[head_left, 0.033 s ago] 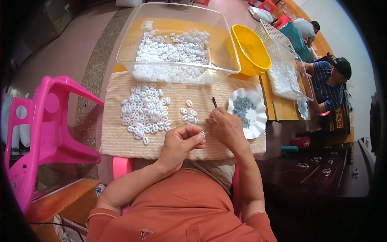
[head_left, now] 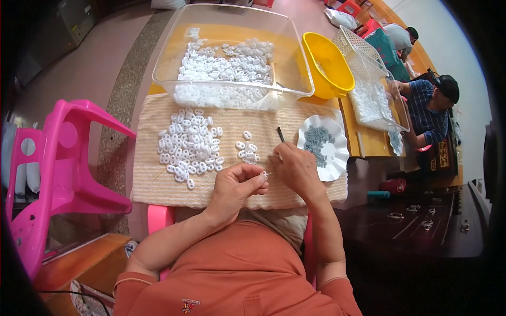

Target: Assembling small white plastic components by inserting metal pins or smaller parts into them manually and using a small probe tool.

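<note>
My left hand (head_left: 232, 192) pinches a small white piece (head_left: 264, 176) between thumb and fingers. A thin pale tip sticks out of it toward the right. Beside it, my right hand (head_left: 298, 167) is closed round a slim tool with a black handle (head_left: 280, 134), whose end shows above the knuckles; its working tip is hidden. White oval plastic pieces with two holes lie in a large pile (head_left: 191, 139) to the left. A smaller group of the same ovals (head_left: 249, 148) is just beyond my hands. Right of my right hand, a white wavy-rimmed plate (head_left: 341, 154) holds tiny grey-blue parts (head_left: 319, 143).
A striped cloth (head_left: 147, 184) covers the table. Beyond it stand a clear bin (head_left: 234, 89) of white pieces and a yellow basin (head_left: 337, 84). A pink chair (head_left: 58, 168) is at left. Another person (head_left: 429, 110) sits at right by a clear tub (head_left: 398, 126).
</note>
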Demonstrator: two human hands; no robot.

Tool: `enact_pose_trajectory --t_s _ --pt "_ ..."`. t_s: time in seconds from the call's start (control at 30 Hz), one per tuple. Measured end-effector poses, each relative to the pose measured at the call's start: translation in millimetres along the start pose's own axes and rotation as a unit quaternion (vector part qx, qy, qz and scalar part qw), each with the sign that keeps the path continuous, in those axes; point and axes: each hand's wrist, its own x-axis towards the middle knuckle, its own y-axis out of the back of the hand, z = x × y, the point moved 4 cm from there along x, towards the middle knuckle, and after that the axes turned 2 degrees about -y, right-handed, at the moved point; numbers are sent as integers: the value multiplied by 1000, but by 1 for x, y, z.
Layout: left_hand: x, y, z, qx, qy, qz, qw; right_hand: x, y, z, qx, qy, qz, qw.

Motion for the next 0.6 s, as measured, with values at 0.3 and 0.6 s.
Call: enact_pose_trajectory --t_s 0.3,0.6 --pt "2 4 0 -16 -16 13 1000 -22 16 -4 251 72 59 963" --pt "2 2 -2 -50 0 -3 999 -42 -16 -6 660 -134 -75 736"
